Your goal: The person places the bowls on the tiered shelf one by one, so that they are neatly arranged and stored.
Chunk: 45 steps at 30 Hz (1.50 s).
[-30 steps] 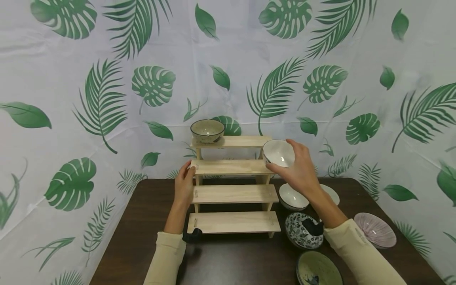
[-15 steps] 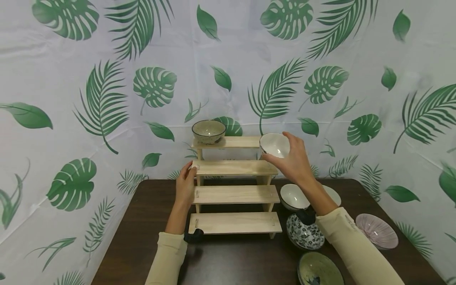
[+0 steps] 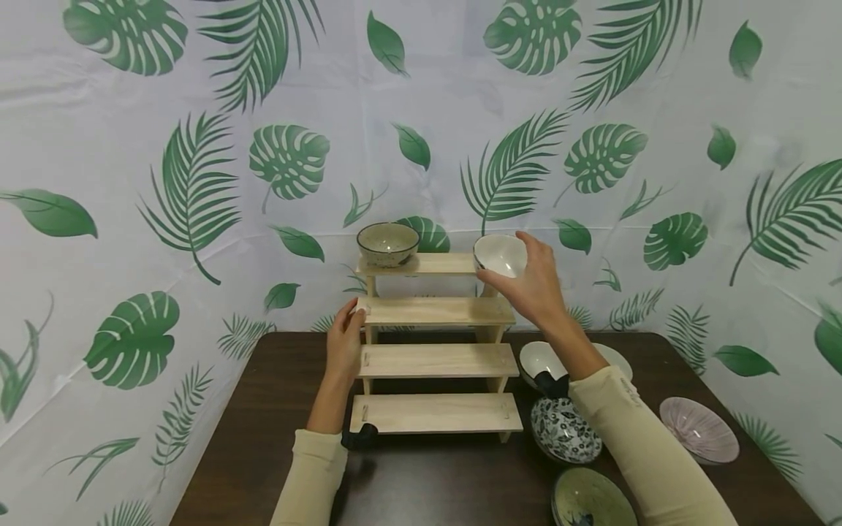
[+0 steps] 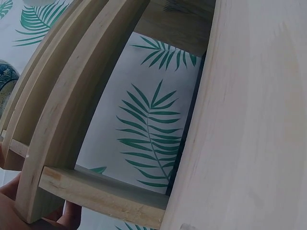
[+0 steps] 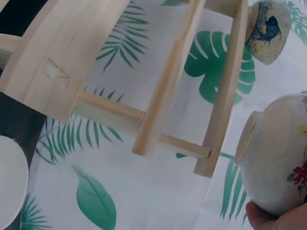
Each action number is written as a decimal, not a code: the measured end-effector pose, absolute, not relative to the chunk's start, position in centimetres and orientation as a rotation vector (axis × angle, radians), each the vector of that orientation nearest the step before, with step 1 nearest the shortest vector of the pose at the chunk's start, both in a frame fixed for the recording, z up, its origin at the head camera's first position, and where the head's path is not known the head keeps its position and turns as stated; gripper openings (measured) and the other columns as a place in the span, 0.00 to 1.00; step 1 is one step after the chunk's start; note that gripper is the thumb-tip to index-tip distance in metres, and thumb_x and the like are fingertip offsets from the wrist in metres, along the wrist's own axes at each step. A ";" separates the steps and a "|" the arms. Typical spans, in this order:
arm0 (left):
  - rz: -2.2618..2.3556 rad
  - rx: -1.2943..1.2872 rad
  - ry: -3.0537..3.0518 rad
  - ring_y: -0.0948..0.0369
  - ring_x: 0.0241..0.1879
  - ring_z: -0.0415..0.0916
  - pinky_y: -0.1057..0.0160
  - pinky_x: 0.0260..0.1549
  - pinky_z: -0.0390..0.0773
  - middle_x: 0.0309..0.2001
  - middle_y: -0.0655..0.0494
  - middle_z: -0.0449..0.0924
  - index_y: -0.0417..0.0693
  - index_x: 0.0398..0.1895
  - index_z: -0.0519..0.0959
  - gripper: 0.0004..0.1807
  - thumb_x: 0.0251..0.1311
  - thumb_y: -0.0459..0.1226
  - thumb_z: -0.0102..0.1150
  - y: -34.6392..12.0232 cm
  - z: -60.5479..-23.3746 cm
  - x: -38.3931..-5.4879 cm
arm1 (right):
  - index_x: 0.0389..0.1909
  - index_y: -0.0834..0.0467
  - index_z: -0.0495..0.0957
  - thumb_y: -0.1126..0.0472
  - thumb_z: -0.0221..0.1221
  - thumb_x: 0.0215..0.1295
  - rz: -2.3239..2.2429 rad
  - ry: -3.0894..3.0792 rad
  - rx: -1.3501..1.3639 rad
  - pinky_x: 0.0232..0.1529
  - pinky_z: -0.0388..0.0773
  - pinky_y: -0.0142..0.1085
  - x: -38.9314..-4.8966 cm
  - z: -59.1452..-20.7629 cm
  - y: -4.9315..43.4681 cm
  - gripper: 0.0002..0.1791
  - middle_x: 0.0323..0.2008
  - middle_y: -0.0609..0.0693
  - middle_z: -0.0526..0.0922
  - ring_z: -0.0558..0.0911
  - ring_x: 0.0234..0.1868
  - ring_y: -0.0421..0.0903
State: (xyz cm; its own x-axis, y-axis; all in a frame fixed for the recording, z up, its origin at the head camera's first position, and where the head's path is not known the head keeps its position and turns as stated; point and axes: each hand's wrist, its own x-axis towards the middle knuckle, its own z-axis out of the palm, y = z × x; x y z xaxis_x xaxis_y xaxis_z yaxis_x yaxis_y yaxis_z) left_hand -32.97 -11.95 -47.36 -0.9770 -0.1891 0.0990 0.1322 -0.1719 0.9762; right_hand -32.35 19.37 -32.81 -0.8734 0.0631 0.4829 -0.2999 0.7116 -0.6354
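Note:
A stepped wooden shelf rack [image 3: 437,359] with several tiers stands on the table. My left hand [image 3: 344,343] grips the left end of its second tier from the top; fingers [image 4: 71,214] show below the wood in the left wrist view. My right hand [image 3: 538,285] holds a white bowl [image 3: 501,253] by its side, thumb below and fingers on the rim, at the right end of the top tier. In the right wrist view that bowl's outside shows red and yellow flowers, and its foot is apart from the wood. A beige bowl [image 3: 388,245] with a blue fish sits on the top tier's left end.
Right of the rack, partly behind my right arm, are a white bowl [image 3: 539,359], a pale dish [image 3: 615,358] and a black-and-white floral bowl [image 3: 566,432]. A green bowl [image 3: 592,497] is nearer, a pink bowl [image 3: 700,431] farther right. A leaf-print cloth [image 3: 421,109] hangs behind the dark table [image 3: 263,438].
My right hand has carried the white bowl up and to the left, to the top tier's right end. My left hand keeps its grip on the rack.

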 end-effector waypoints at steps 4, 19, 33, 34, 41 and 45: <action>-2.250 0.061 -1.871 0.48 0.73 0.63 0.45 0.77 0.59 0.72 0.41 0.67 0.49 0.79 0.63 0.30 0.79 0.45 0.50 -11.8 -47.3 -33.0 | 0.80 0.55 0.58 0.37 0.72 0.54 1.035 -2.436 0.170 0.58 0.73 0.66 -33.2 -32.8 19.1 0.57 0.75 0.65 0.61 0.67 0.68 0.63; -2.227 0.055 -1.877 0.49 0.74 0.62 0.45 0.76 0.59 0.72 0.43 0.68 0.51 0.79 0.64 0.29 0.78 0.45 0.50 -11.8 -47.3 -32.9 | 0.80 0.55 0.57 0.36 0.72 0.52 1.057 -2.504 0.136 0.58 0.75 0.63 -36.9 -32.2 16.8 0.58 0.71 0.69 0.63 0.69 0.66 0.65; -2.209 0.050 -1.926 0.49 0.75 0.61 0.45 0.77 0.58 0.74 0.45 0.67 0.52 0.80 0.62 0.31 0.78 0.48 0.49 -12.1 -47.4 -33.1 | 0.81 0.56 0.53 0.35 0.71 0.52 1.012 -2.570 0.104 0.60 0.75 0.62 -38.9 -31.9 15.8 0.61 0.72 0.70 0.62 0.67 0.68 0.66; -2.209 0.047 -1.924 0.49 0.75 0.61 0.45 0.77 0.58 0.74 0.45 0.67 0.51 0.80 0.62 0.31 0.79 0.48 0.49 -12.1 -47.3 -33.1 | 0.81 0.56 0.53 0.35 0.71 0.52 1.009 -2.571 0.106 0.60 0.75 0.62 -38.9 -31.8 15.8 0.61 0.72 0.70 0.62 0.67 0.69 0.66; -2.200 0.037 -1.910 0.49 0.74 0.63 0.45 0.76 0.60 0.73 0.43 0.68 0.47 0.80 0.62 0.30 0.79 0.46 0.48 -11.8 -47.2 -33.2 | 0.81 0.57 0.51 0.35 0.71 0.53 1.012 -2.575 0.119 0.59 0.76 0.63 -38.9 -31.8 15.9 0.62 0.71 0.71 0.62 0.68 0.68 0.67; -2.210 0.045 -1.900 0.48 0.74 0.62 0.45 0.76 0.60 0.72 0.42 0.67 0.48 0.79 0.62 0.30 0.79 0.45 0.48 -11.8 -47.3 -33.0 | 0.82 0.57 0.50 0.35 0.72 0.53 1.032 -2.571 0.142 0.59 0.76 0.62 -38.9 -32.1 15.8 0.63 0.72 0.70 0.61 0.69 0.67 0.66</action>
